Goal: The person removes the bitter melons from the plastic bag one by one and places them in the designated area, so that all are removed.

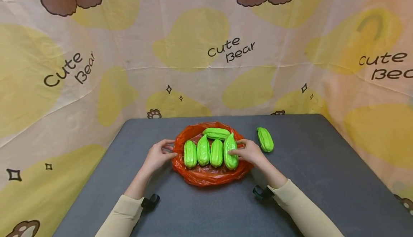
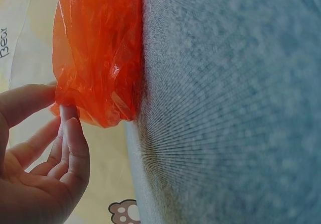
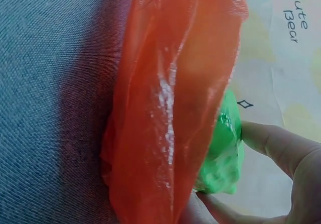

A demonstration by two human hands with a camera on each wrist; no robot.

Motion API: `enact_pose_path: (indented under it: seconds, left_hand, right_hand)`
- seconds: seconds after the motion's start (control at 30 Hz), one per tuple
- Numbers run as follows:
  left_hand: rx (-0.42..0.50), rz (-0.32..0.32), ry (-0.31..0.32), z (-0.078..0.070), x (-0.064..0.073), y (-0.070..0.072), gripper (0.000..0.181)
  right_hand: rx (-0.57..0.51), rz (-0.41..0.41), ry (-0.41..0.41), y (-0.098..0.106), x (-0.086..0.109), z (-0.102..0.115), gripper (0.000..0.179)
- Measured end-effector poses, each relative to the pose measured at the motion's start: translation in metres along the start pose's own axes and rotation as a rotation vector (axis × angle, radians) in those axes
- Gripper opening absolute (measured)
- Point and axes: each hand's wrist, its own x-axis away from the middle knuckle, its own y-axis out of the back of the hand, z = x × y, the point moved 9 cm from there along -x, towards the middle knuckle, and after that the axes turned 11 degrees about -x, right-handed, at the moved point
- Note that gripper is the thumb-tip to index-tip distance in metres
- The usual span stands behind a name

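Observation:
A red plastic bag (image 1: 206, 180) lies spread on the table with its mouth up, holding several glossy green ridged gourds. Most stand in a row; one gourd (image 1: 216, 133) lies across behind them. My left hand (image 1: 157, 155) pinches the bag's left edge between thumb and fingers, seen closer in the left wrist view. At the bag's right side, my right hand (image 1: 251, 153) grips the rightmost gourd (image 1: 231, 161) with thumb and fingers. In the right wrist view, the bag's wall (image 3: 165, 108) partly hides that gourd (image 3: 225, 148) and some fingertips.
Another green gourd (image 1: 265, 139) lies on the dark grey table (image 1: 200, 212), right of the bag. A printed cloth (image 1: 193, 43) with yellow patches and lettering hangs behind the table and along both sides. Black wrist cameras sit on both sleeves.

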Motion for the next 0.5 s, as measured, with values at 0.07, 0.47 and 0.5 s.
enact_pose_path:
  seconds: [0.07,0.47,0.5]
  left_hand:
    - [0.003,0.0,-0.002,0.0,0.0,0.0,0.048]
    - [-0.008,-0.001,-0.002,-0.002,0.0,-0.002,0.048]
    - [-0.009,0.0,-0.002,-0.002,0.0,-0.002,0.048]
  right_hand:
    - [-0.005,0.0,0.005,0.001,0.002,0.003,0.066]
    - [-0.059,0.016,0.009,0.007,0.008,0.012,0.068]
    - [-0.062,0.016,0.01,0.008,0.009,0.012,0.068]
